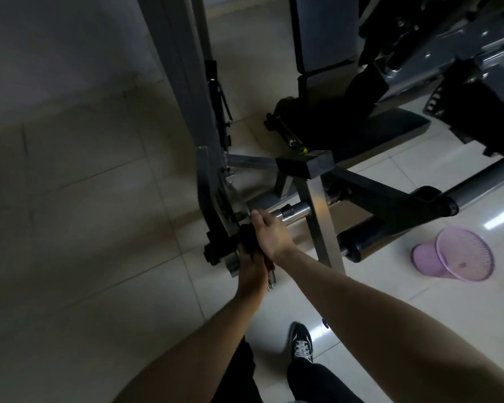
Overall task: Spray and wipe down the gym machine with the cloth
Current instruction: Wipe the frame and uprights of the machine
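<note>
Cloth (248,238), dark, bunched, in right hand (271,234); round chrome bar (296,212) beside

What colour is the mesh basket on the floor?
The basket is pale lilac-pink; the head view shows it, lower right.

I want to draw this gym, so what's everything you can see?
grey steel gym machine: one, grey and black, centre
shiny chrome bar: one, silver, low on machine
black foam rollers: two, black, right of bar
lilac mesh plastic basket: one, lilac, tipped on floor, right
dark cloth: one, black, bar's left end
pale tiled floor: one, whitish, all around
black-and-white sneaker: one, bottom centre
left grip: one, below cloth
right grip: one, curled on cloth
</note>
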A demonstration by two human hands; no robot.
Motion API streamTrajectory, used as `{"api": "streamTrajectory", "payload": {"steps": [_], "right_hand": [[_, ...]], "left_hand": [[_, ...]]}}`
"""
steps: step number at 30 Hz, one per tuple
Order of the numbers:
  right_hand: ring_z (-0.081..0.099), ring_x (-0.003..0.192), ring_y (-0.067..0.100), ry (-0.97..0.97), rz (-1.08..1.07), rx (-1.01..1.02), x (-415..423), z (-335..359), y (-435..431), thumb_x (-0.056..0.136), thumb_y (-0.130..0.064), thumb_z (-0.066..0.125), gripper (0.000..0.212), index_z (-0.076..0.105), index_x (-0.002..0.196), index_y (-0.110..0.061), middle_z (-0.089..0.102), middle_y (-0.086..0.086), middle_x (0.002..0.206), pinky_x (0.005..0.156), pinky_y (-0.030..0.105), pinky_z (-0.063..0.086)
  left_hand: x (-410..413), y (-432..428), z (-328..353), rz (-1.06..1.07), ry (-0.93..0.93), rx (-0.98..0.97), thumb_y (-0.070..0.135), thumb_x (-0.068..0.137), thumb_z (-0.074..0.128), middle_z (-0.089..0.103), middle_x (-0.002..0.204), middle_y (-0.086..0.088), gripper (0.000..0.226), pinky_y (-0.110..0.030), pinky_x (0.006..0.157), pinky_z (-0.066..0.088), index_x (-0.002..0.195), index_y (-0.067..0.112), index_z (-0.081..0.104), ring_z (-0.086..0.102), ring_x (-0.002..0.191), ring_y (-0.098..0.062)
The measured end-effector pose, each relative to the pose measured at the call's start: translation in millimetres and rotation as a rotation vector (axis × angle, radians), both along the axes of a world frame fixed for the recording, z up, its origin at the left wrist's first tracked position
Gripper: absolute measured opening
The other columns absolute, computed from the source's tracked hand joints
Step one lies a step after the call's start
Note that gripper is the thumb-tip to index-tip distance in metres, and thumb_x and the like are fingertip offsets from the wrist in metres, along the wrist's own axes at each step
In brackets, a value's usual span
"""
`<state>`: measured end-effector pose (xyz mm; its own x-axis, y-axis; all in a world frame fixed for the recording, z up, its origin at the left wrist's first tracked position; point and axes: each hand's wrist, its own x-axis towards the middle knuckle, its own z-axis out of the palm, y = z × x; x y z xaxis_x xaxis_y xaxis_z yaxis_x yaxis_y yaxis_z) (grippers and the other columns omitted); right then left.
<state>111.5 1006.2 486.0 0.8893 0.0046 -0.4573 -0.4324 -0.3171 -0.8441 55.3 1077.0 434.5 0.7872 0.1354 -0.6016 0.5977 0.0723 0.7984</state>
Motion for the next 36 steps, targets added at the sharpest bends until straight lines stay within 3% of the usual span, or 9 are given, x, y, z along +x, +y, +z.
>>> {"api": "streamTrajectory", "payload": {"steps": [3, 6, 8, 11, 15, 22, 24, 29, 36], "right_hand": [[0.059, 0.097, 0.014, -0.021, 0.015, -0.045, -3, -5, -1, 0.107, -0.039, 0.038, 0.034, 0.067, 0.115, -0.022, 0.065, -0.002, 0.101, 0.08, 0.025, 0.044], [0.065, 0.098, 0.02, -0.046, 0.028, -0.051, -1, -9, -2, 0.106, -0.041, 0.039, 0.035, 0.069, 0.109, -0.024, 0.071, 0.003, 0.101, 0.089, 0.035, 0.052], [0.066, 0.092, 0.02, -0.035, 0.009, -0.051, 1, -9, -3, 0.106, -0.043, 0.038, 0.033, 0.067, 0.102, -0.026, 0.071, 0.003, 0.098, 0.084, 0.035, 0.053], [0.065, 0.086, 0.022, -0.156, 0.016, -0.113, 5, -6, -5, 0.106, -0.038, 0.04, 0.033, 0.064, 0.095, -0.018, 0.067, 0.006, 0.094, 0.078, 0.039, 0.053], [0.058, 0.091, 0.016, -0.338, 0.04, -0.225, 12, 10, -2, 0.105, -0.023, 0.045, 0.022, 0.065, 0.108, -0.013, 0.059, 0.005, 0.107, 0.081, 0.028, 0.046], [0.061, 0.108, 0.022, -0.385, 0.155, -0.158, 23, 40, 38, 0.103, -0.019, 0.048, 0.023, 0.066, 0.117, -0.014, 0.065, 0.009, 0.117, 0.093, 0.025, 0.045], [0.06, 0.108, 0.023, -0.346, 0.183, -0.134, 28, 43, 55, 0.103, -0.023, 0.049, 0.023, 0.064, 0.118, -0.016, 0.063, 0.01, 0.118, 0.098, 0.033, 0.047], [0.059, 0.112, 0.027, -0.118, 0.263, -0.116, 54, 48, 107, 0.104, -0.039, 0.043, 0.032, 0.058, 0.128, -0.023, 0.058, 0.011, 0.125, 0.096, 0.037, 0.048], [0.065, 0.103, 0.026, -0.002, 0.152, 0.019, 83, 48, 142, 0.105, -0.043, 0.043, 0.029, 0.058, 0.121, -0.025, 0.067, 0.007, 0.111, 0.095, 0.044, 0.055]], "left_hand": [[5, 2, -5, 0.04, 0.054, -0.038, 0.023, 0.11, 0.037, 0.062, 0.121, -0.003, 0.04, -0.009, 0.065, 0.05, 0.147, 0.009, 0.044, 0.064, 0.101, -0.013], [24, 2, 14, 0.152, 0.03, 0.033, 0.042, 0.106, 0.043, 0.066, 0.117, -0.001, 0.041, -0.034, 0.085, 0.056, 0.145, 0.029, 0.047, 0.065, 0.101, -0.018], [43, 3, 30, 0.202, -0.05, 0.09, 0.04, 0.106, 0.044, 0.064, 0.114, 0.004, 0.036, -0.031, 0.086, 0.052, 0.142, 0.042, 0.046, 0.062, 0.1, -0.016], [62, -1, 41, 0.207, -0.159, 0.092, 0.03, 0.108, 0.04, 0.061, 0.12, 0.007, 0.036, -0.021, 0.073, 0.043, 0.144, 0.037, 0.045, 0.058, 0.096, -0.008], [49, 3, 42, 0.168, -0.126, 0.125, 0.028, 0.108, 0.041, 0.066, 0.11, -0.006, 0.021, -0.03, 0.072, 0.047, 0.126, 0.027, 0.05, 0.064, 0.095, -0.021], [45, 48, 60, 0.306, -0.037, 0.04, 0.038, 0.103, 0.048, 0.074, 0.105, -0.002, 0.026, -0.041, 0.087, 0.057, 0.116, 0.029, 0.068, 0.07, 0.096, -0.025], [53, 67, 65, 0.375, -0.012, -0.032, 0.043, 0.101, 0.049, 0.076, 0.103, -0.004, 0.029, -0.045, 0.088, 0.059, 0.114, 0.03, 0.07, 0.072, 0.095, -0.027], [87, 126, 68, 0.388, 0.038, -0.116, 0.041, 0.102, 0.049, 0.076, 0.104, -0.005, 0.03, -0.034, 0.064, 0.056, 0.118, 0.025, 0.069, 0.073, 0.094, -0.027], [134, 179, 66, 0.185, 0.035, -0.036, 0.043, 0.097, 0.058, 0.074, 0.108, -0.005, 0.031, -0.037, 0.072, 0.06, 0.119, 0.023, 0.066, 0.071, 0.097, -0.026]]}}
